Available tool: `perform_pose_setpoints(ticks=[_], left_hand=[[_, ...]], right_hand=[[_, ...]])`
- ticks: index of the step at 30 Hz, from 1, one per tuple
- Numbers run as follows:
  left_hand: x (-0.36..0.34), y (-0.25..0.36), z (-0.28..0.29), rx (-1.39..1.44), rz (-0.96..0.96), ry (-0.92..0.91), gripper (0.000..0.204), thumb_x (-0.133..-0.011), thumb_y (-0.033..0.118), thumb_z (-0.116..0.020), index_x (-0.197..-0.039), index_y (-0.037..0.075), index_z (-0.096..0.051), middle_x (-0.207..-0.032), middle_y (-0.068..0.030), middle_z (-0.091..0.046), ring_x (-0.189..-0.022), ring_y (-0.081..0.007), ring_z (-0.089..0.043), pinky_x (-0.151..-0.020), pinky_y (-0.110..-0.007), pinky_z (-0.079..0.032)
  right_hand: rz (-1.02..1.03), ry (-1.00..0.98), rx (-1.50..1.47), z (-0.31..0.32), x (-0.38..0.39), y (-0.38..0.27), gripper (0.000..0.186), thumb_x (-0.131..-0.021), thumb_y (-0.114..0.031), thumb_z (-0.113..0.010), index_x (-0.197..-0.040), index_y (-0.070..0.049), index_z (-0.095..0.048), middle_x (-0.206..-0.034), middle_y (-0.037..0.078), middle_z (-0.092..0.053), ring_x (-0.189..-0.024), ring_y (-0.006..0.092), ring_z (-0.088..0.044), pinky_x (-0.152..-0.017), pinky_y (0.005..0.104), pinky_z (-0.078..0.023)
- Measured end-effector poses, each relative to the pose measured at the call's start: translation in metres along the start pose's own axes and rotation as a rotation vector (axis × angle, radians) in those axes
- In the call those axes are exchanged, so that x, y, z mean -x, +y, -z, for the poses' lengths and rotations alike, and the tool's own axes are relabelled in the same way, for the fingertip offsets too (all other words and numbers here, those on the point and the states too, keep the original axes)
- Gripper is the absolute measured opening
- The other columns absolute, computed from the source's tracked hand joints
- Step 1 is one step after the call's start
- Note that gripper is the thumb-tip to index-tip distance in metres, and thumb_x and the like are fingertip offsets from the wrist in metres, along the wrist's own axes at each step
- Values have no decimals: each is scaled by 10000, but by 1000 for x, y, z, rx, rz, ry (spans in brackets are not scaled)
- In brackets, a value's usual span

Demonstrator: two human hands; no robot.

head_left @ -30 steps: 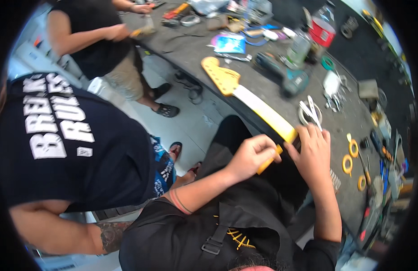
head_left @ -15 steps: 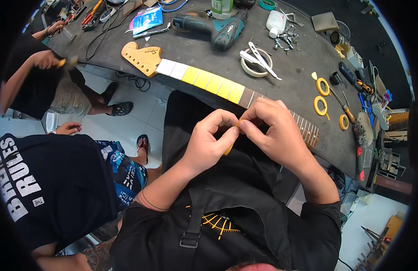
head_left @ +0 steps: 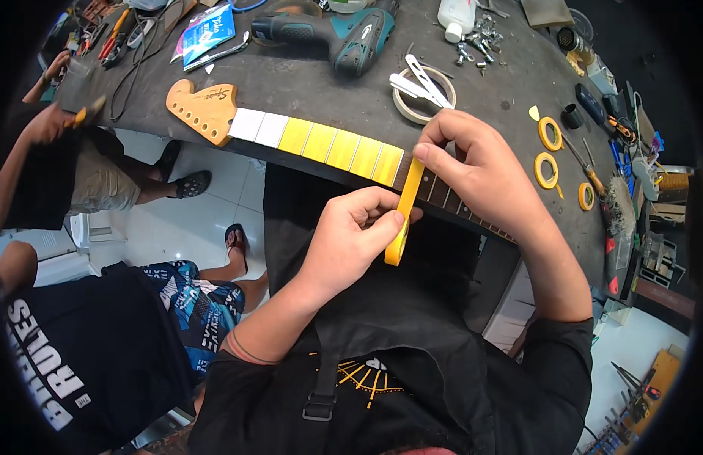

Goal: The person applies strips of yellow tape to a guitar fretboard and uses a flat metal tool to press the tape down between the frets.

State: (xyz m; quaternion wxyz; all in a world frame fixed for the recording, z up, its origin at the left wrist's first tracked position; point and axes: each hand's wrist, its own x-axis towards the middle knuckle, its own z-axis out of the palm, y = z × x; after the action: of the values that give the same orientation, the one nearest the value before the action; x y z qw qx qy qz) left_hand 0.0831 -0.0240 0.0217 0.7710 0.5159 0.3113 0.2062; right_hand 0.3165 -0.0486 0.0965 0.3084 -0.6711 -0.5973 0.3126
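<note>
A guitar neck (head_left: pixel 412 168) lies along the near edge of the bench, its wooden headstock to the left. White tape and then yellow tape cover the frets nearest the headstock; the dark fretboard beyond is bare. My right hand (head_left: pixel 473 155) pinches the end of a yellow masking tape strip (head_left: pixel 411 186) over the fretboard, beside the last taped fret. My left hand (head_left: pixel 357 236) is closed on the same tape lower down, in front of the neck, where the roll hangs partly hidden by the fingers. The strip runs taut between both hands.
Behind the neck lie a cordless drill (head_left: pixel 355 38), a cream tape roll (head_left: pixel 403 106) with a white folding razor (head_left: pixel 423 82), and loose screws (head_left: pixel 479 49). Smaller yellow tape rolls (head_left: pixel 547 171) rest at the right. Two other people are at the left, one holding a brush (head_left: pixel 89 112).
My hands have drawn apart, stretching a length of yellow tape between them. My right hand has moved up onto the fretboard. The view has shifted slightly.
</note>
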Motion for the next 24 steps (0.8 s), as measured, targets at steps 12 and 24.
perform_pose_setpoints(ticks=[12,24], left_hand=[[-2,5,-4,43,86,129,217,-1146,110,-686,-1174,-88,-770,-1131,-192,-860,-1025,-176,-805,-948,-332,-630],[-4,5,-4,-33,43,123,207,-1149,97,-688,-1110,-88,-772,-1120,-192,-862,-1041,-191,-803,-956,-348,-636]], right_hand=[[-52,62,-147,-21,-8,25,215,-1050,-166,-755,-1000,41,-729,-877,142,-748,-768,253,-703,-737,400,-562],[-201,-70,-138,-12,-14,18,186,-1069,-130,-769,-996,30,-709,-903,33,-696,-854,83,-608,-757,285,-513]])
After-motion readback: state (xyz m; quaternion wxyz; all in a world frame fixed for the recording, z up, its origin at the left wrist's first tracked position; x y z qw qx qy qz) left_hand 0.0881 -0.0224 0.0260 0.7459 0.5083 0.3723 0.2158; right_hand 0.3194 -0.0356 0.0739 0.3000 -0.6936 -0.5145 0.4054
